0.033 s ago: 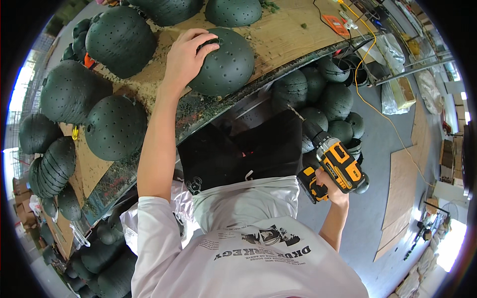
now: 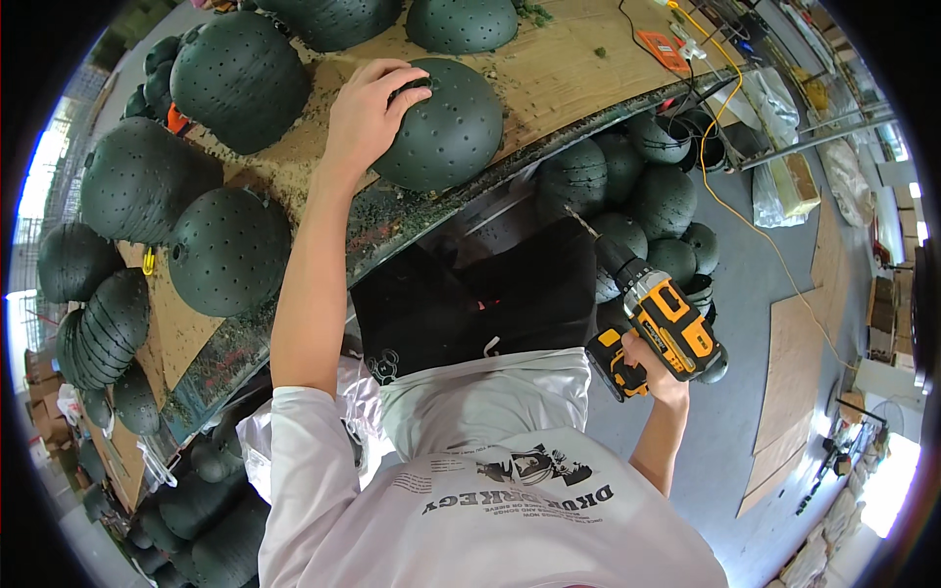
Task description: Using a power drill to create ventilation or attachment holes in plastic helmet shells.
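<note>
My left hand (image 2: pixel 365 113) reaches over the workbench and grips a dark green perforated dome (image 2: pixel 453 127). Its thumb and fingers curl at a dark opening near the dome's upper left side; the fingertips are partly hidden. Small holes dot the dome's smooth surface. Off the bench's edge, at my right side, my right hand (image 2: pixel 655 370) is wrapped around the handle of a yellow and black cordless drill (image 2: pixel 670 321). The drill's bit (image 2: pixel 580 221) points up and left, apart from the dome.
More perforated domes, such as one at the left (image 2: pixel 230 252), crowd the bench (image 2: pixel 578 73), which carries green shavings. Dark round shells (image 2: pixel 662 201) are heaped beneath its right side. A yellow cord (image 2: pixel 755 230) runs down over the grey floor toward flat cardboard (image 2: pixel 789 377).
</note>
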Available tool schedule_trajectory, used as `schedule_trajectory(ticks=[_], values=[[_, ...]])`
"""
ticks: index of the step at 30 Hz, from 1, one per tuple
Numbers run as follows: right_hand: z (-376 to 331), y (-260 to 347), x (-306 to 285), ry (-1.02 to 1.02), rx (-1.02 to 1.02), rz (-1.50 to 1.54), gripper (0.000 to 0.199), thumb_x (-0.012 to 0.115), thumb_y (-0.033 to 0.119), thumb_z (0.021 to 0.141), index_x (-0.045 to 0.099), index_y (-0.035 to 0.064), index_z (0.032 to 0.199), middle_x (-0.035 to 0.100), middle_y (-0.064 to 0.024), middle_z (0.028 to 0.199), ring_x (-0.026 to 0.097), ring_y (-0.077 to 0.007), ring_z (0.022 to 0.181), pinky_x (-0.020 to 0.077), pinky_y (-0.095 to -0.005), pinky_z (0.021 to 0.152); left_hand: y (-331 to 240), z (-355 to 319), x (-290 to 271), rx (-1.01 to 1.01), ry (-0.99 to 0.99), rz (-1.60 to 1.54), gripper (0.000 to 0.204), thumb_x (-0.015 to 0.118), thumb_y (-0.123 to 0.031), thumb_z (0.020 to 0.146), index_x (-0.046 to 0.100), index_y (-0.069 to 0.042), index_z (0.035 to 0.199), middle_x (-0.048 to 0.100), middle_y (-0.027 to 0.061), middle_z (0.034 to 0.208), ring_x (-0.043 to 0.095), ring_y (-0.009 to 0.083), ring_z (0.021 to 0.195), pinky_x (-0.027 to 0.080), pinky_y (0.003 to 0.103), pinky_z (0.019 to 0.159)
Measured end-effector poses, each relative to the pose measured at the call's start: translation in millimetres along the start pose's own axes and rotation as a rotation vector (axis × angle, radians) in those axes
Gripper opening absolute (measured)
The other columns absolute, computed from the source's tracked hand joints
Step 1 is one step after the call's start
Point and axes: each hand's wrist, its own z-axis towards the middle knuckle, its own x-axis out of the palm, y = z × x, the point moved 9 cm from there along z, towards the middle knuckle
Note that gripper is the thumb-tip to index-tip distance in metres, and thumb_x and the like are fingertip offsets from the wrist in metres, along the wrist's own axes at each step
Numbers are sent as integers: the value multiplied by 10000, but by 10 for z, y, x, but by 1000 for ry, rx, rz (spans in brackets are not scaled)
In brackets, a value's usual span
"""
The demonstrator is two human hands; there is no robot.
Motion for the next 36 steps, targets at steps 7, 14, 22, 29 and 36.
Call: schedule_trajectory(ticks=[7, 14, 22, 29, 36], values=[[407, 577, 107, 41, -31, -165, 94, 761, -46, 813, 734, -15, 898, 689, -40, 733, 588, -103, 558, 473, -265, 524, 243, -260, 277, -91, -21, -168, 320, 723, -283, 964, 714, -106, 1230, 626, 128, 1325, 547, 338, 1290, 449, 438, 1071], [1189, 1124, 490, 271, -24, -447, 277, 853, 101, 856, 745, 38, 1103, 717, 14, 851, 611, -66, 669, 508, -247, 602, 109, -420, 328, -66, -104, -68, 833, 855, -504, 790, 531, -109, 1448, 512, 137, 1494, 445, 375, 1405, 357, 502, 1175], [1919, 1324, 1044, 402, 170, -654, 232, 837, 179, 857, 732, 43, 1013, 672, 1, 790, 596, -85, 651, 515, -262, 596, 163, -457, 342, -144, -91, -31, 918, 863, -557, 731, 533, -93, 1451, 504, 121, 1520, 431, 371, 1427, 350, 513, 1191], [1992, 1517, 1339, 445, 123, -704, 297, 825, 173, 861, 724, 31, 1101, 696, -16, 821, 612, -91, 663, 524, -268, 589, 170, -470, 340, -122, -148, -22, 897, 867, -538, 727, 547, -94, 1437, 521, 109, 1499, 452, 353, 1413, 362, 505, 1181], [2045, 1562, 1351, 448, 118, -784, 316, 826, 182, 861, 724, 38, 1124, 704, -18, 823, 615, -95, 658, 528, -276, 587, 160, -467, 334, -103, -187, -23, 885, 870, -529, 722, 557, -91, 1425, 538, 98, 1479, 472, 342, 1390, 366, 496, 1177]])
